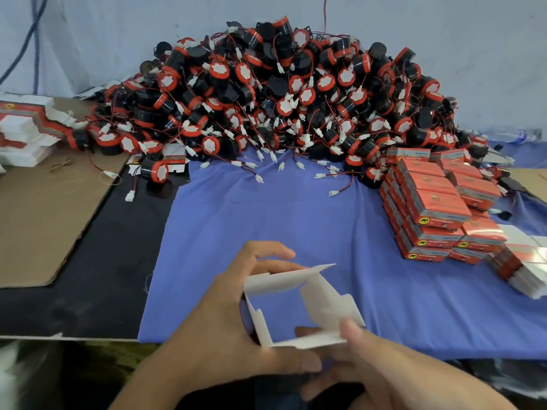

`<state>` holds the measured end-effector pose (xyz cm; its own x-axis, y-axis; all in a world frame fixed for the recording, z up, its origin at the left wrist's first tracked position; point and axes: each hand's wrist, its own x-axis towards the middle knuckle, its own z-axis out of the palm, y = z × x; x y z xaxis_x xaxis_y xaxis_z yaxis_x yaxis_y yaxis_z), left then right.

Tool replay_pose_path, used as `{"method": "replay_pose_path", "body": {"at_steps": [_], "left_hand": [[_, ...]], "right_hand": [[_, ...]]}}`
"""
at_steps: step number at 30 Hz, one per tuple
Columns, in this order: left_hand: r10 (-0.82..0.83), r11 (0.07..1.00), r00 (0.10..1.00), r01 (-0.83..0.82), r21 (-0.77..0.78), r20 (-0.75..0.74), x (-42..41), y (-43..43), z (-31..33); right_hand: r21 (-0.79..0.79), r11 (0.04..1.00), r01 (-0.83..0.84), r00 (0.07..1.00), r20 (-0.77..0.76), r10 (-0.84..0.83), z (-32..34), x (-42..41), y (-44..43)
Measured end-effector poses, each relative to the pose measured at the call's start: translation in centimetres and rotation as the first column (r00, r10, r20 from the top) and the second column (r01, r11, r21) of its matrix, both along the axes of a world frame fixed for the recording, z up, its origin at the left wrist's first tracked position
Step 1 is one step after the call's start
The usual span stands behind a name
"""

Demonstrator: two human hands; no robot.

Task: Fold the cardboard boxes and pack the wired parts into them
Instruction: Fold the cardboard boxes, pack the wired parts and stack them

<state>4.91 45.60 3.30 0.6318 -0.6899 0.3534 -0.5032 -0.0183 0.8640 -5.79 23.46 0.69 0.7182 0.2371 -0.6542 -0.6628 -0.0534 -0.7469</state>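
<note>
Head view: both hands work low in the middle of the frame, over the near edge of the blue cloth (266, 208).
Box in hand: a white cardboard box (325, 303), opened into a hollow square sleeve with its end flaps loose, held just above the cloth.
Left hand (231, 318): fingers (272, 253) curled round the sleeve's far and left walls.
Right hand (390, 362): thumb pinching the near right panel.
Risk, crushing: I'd say too tight a squeeze would buckle the thin walls or crease a flap off its score.
Risk, wires: pulling one part from the heap of wired parts (281, 93), top centre, could drag tangled neighbours along.
Risk, stack: the packed orange boxes (435, 202) at right sit in uneven steps; a reaching arm might topple them.
In the way: loose connectors (334, 193) lie strewn between hands and heap.
Around: flat box blanks (26, 128) upper left; a brown cardboard sheet (38, 220) with rubber bands (68, 173) on the dark worktop (103, 261).
</note>
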Motion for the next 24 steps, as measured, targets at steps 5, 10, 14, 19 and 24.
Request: {"method": "replay_pose_path", "body": {"at_steps": [5, 10, 14, 19, 24], "left_hand": [[-0.052, 0.999, 0.998, 0.051, -0.008, -0.026, -0.2, 0.6, 0.7], [-0.37, 0.892, 0.921, 0.389, 0.23, -0.122, -0.4, 0.3, 0.5], [-0.205, 0.92, 0.975, 0.222, 0.323, -0.086, 1.1, -0.6, 1.6], [-0.158, 0.975, 0.987, 0.156, 0.159, -0.005, -0.5, 0.5, 0.9], [-0.062, 0.997, 0.99, 0.055, 0.061, 0.13, -0.5, 0.6, 0.6]], "right_hand": [[0.338, 0.926, 0.169, 0.962, 0.148, -0.229, 1.6, -1.6, -4.0], [0.434, 0.897, 0.086, 0.949, 0.238, -0.206, 4.7, 0.9, -0.2], [0.436, 0.891, 0.128, 0.948, 0.21, -0.239, 5.6, 0.7, 0.8], [0.307, 0.931, 0.196, 0.937, 0.22, -0.27, 5.4, 0.6, 2.0], [0.155, 0.944, 0.291, 0.923, 0.216, -0.32, 5.4, 0.9, 2.6]]}}
